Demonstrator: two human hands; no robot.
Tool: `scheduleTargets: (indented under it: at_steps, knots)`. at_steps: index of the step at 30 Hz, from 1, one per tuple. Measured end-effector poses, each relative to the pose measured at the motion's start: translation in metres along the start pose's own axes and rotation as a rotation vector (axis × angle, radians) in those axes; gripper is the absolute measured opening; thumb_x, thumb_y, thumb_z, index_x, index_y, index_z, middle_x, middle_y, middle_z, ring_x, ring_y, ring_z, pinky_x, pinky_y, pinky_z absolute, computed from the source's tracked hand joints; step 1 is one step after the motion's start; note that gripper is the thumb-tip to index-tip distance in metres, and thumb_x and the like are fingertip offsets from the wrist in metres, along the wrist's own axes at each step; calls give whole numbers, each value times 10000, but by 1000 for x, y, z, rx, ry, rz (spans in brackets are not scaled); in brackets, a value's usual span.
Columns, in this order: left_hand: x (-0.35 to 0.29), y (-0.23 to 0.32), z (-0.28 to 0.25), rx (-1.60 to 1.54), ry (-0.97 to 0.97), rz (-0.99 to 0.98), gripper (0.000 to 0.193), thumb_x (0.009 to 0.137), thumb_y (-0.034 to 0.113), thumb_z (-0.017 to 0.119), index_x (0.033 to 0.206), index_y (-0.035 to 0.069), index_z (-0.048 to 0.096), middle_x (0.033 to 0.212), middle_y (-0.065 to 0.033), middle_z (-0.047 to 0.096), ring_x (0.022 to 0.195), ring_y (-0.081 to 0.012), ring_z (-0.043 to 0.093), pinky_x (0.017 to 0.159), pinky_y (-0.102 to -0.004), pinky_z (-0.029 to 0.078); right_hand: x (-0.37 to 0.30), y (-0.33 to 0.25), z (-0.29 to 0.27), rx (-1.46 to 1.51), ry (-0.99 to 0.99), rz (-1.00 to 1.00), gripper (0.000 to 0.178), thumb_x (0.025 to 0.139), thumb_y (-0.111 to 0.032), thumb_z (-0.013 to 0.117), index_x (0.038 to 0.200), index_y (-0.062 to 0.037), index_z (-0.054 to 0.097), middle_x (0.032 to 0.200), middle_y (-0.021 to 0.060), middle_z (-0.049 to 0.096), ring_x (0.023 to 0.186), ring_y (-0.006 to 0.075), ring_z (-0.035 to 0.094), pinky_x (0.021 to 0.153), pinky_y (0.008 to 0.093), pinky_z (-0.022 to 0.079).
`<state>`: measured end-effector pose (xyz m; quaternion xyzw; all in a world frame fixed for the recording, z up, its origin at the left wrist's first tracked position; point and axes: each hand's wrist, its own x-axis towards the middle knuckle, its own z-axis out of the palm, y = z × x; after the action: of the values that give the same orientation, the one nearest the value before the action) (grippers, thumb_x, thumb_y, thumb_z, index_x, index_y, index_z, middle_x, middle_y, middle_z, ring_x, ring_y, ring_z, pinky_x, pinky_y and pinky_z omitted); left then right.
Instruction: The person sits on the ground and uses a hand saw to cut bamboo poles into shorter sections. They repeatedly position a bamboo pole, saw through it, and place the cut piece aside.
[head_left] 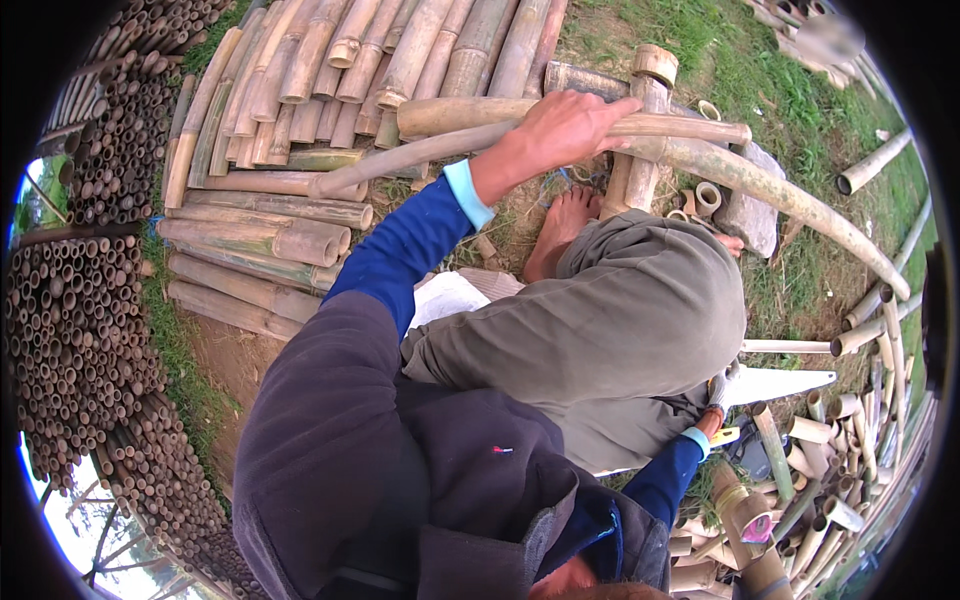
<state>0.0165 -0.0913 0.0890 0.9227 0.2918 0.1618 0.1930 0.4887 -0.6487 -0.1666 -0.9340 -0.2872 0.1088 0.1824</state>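
Note:
My left hand [570,125] is closed over a slim bamboo pole [430,148], fingers lying across its top. Under the hand this pole crosses a thicker bamboo pole [790,195], which runs off to the right. Both lie across an upright bamboo support [640,180] standing beyond my bent knee. Low beside my right thigh, my right hand [712,418] is closed at the near end of a handsaw [780,385]. The saw's pale blade points right. My leg and sleeve hide part of that hand and the handle. A small yellow piece [725,437] shows next to the hand.
Cut bamboo lengths [290,230] lie stacked ahead and to the left. A large bamboo pile [80,330] rises at the far left. Short offcuts [820,450] are heaped at the right. A grey stone [752,200] sits beside the support, near my bare foot [565,230].

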Motion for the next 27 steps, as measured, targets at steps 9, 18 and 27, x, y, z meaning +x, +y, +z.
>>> scheduleTargets:
  at_steps: [9, 18, 27]
  knots:
    - [58, -63, 66, 96, -206, 114, 678, 974, 664, 674, 1513, 262, 595, 1050, -207, 777, 1031, -441, 746, 872, -580, 588, 7, -35, 19, 23, -67, -6, 529, 956, -157, 669, 1468, -24, 642, 928, 150, 697, 787, 251, 622, 756, 411, 527]
    - [78, -44, 77, 50, -153, 222, 676, 963, 648, 705, 1483, 218, 662, 1105, -159, 745, 1054, -415, 712, 905, -542, 568, -16, -4, 14, -35, 33, -38, 524, 950, -171, 673, 1454, -30, 641, 963, 183, 732, 812, 313, 674, 789, 461, 544]
    - [96, -45, 105, -69, -84, 301, 603, 1006, 538, 716, 1478, 165, 676, 1222, -100, 627, 1200, -310, 619, 1041, -461, 520, -18, -73, 2, -12, 52, -65, 428, 926, -143, 678, 1349, -78, 704, 763, 180, 697, 677, 306, 666, 687, 452, 530]
